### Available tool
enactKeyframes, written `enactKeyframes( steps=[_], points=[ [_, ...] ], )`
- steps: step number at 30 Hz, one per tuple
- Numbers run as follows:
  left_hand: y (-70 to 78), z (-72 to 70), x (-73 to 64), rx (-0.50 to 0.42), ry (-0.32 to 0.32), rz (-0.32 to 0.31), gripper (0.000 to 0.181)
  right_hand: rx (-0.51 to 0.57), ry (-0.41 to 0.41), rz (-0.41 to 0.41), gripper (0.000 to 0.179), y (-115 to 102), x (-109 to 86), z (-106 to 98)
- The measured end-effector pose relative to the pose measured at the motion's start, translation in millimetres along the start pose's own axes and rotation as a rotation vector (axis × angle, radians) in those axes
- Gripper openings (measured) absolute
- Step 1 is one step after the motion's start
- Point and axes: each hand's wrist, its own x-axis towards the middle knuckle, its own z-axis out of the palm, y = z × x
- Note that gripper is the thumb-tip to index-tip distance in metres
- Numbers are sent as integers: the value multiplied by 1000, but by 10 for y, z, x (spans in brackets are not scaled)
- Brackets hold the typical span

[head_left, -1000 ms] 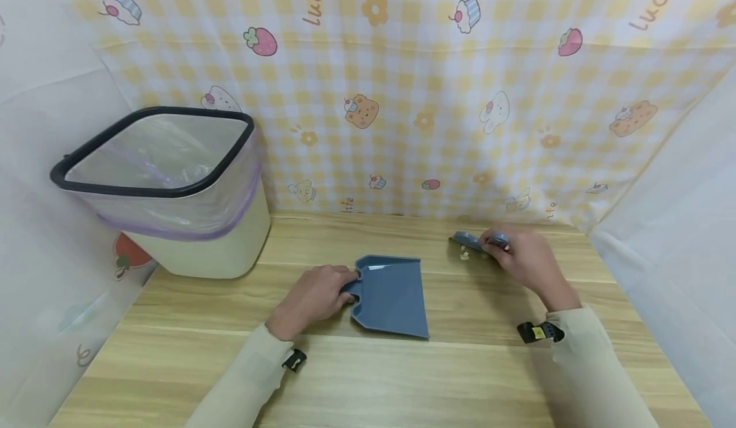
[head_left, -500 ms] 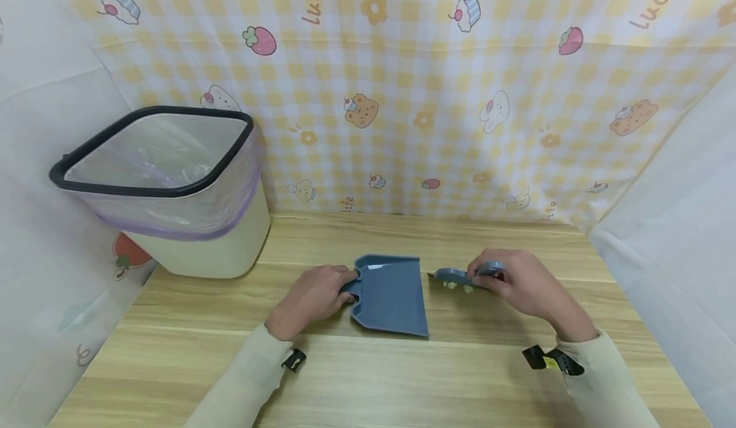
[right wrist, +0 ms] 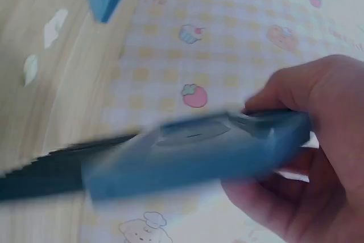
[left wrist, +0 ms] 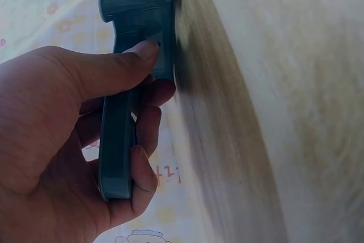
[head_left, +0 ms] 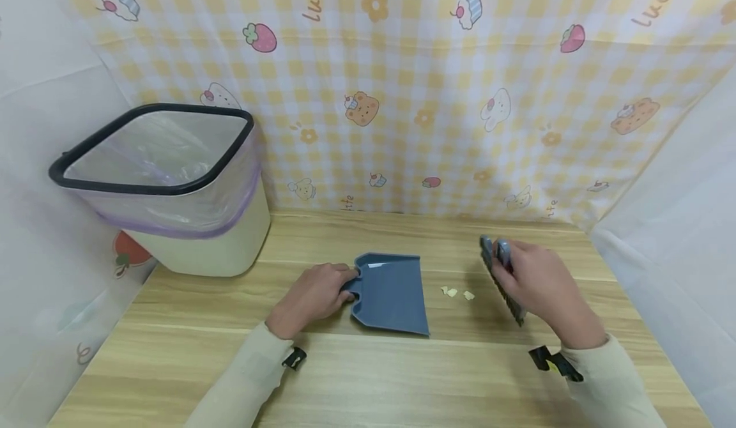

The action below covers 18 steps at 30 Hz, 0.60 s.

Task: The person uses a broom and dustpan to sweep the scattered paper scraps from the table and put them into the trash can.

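Note:
A blue-grey dustpan point(head_left: 392, 294) lies on the wooden table, its wide mouth facing right. My left hand point(head_left: 313, 300) grips its handle point(left wrist: 118, 146), thumb on top and fingers curled around, as the left wrist view shows. My right hand point(head_left: 537, 287) holds a small blue hand brush point(head_left: 503, 281) with dark bristles, tilted over the table right of the dustpan. In the right wrist view the brush point(right wrist: 193, 155) is blurred. Several pale scraps point(head_left: 452, 292) lie on the table between the dustpan's mouth and the brush.
A cream trash bin point(head_left: 230, 249) with a black rim and a clear liner stands at the back left of the wooden table point(head_left: 368, 377). Behind the table hangs a yellow checked curtain point(head_left: 397, 153). White sheets point(head_left: 678, 223) close off both sides.
The right hand moved the brush nearer along the table, then off to the right of the scraps, turning it. The scraps now lie closer to the dustpan. The left hand and dustpan stay put.

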Motion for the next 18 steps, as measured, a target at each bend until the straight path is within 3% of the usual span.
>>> enactKeyframes(
  steps=[5, 10, 18],
  points=[
    [-6, -1, 6, 1, -4, 4, 35, -66, -65, 82, 31, -68, -38, 72],
    [7, -14, 10, 16, -16, 7, 34, 56, -109, 82, 35, -145, -14, 183],
    [21, -9, 12, 61, 3, 40, 31, 206, -146, 57, 25, -291, 71, 301]
  ],
)
